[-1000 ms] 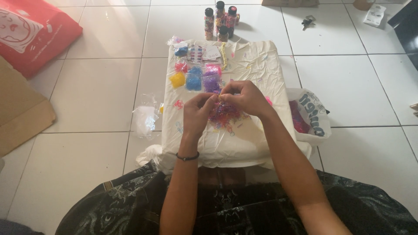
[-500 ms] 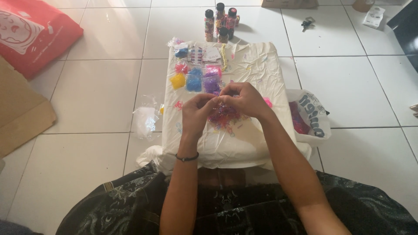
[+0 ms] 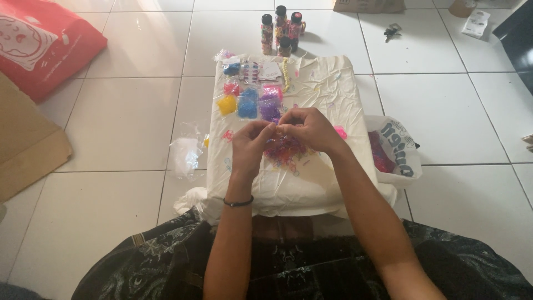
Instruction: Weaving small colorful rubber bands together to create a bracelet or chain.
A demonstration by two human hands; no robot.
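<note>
My left hand (image 3: pixel 251 145) and my right hand (image 3: pixel 308 128) meet fingertip to fingertip above a low surface covered with a white plastic sheet (image 3: pixel 327 94). Between the fingertips they pinch something tiny, too small to make out. Right under the hands lies a loose pile of small pink and purple loops (image 3: pixel 286 151). Beyond the hands lie small bags of beads: a yellow bag (image 3: pixel 226 104), a blue bag (image 3: pixel 247 103) and a purple bag (image 3: pixel 270 109). A dark band circles my left wrist.
Several small dark-capped bottles (image 3: pixel 282 29) stand at the sheet's far edge. A white printed plastic bag (image 3: pixel 395 145) lies right of the sheet, a crumpled clear bag (image 3: pixel 186 153) left. A red bag (image 3: pixel 39 44) and brown cardboard (image 3: pixel 25 144) sit far left; keys (image 3: pixel 393 32) far back.
</note>
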